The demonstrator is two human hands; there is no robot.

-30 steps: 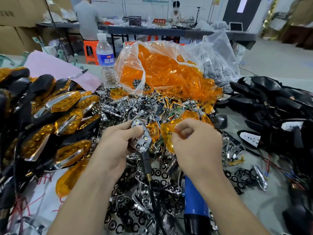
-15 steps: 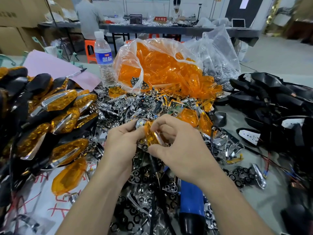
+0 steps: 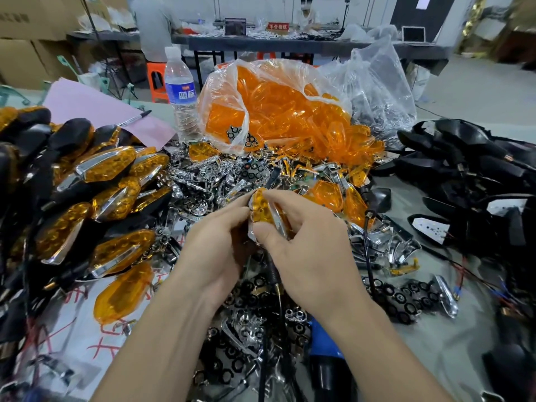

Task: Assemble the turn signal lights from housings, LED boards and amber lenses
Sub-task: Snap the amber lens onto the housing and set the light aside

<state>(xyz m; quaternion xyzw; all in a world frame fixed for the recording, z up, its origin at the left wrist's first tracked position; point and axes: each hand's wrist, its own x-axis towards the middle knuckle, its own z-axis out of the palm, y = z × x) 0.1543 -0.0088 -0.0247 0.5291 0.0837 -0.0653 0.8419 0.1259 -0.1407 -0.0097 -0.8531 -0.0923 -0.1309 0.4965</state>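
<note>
Fingers of the left hand: were curled, with thumb and forefinger pinched on the left edge of the chrome LED board.
Fingers of the right hand: were curled round the amber lens, the forefinger laid over its top and the thumb pressed under its lower end.
Amber lens: was held against the face of the board, above the middle of the desk, its tip turned toward 12 o'clock.
Black cable: was seen hanging from beneath the hands toward 6 o'clock.
Loose boards: were heaped under and around the hands, from 12 o'clock down to 6 o'clock.
Finished lights: were piled at 9 o'clock of the hands, amber faces up.
Loose lens: was laid flat at 8 o'clock, just below that pile.
Bag of lenses: was set at 12 o'clock, its clear mouth open toward the hands.
Water bottle: was stood upright at 11 o'clock, just beside the bag.
Pink sheet: was spread at 10 o'clock, with a marker laid on it.
Black housings: were heaped at 3 o'clock, well apart from the hands.
Blue tool: was seen at 5 o'clock, partly hidden by the right forearm.
</note>
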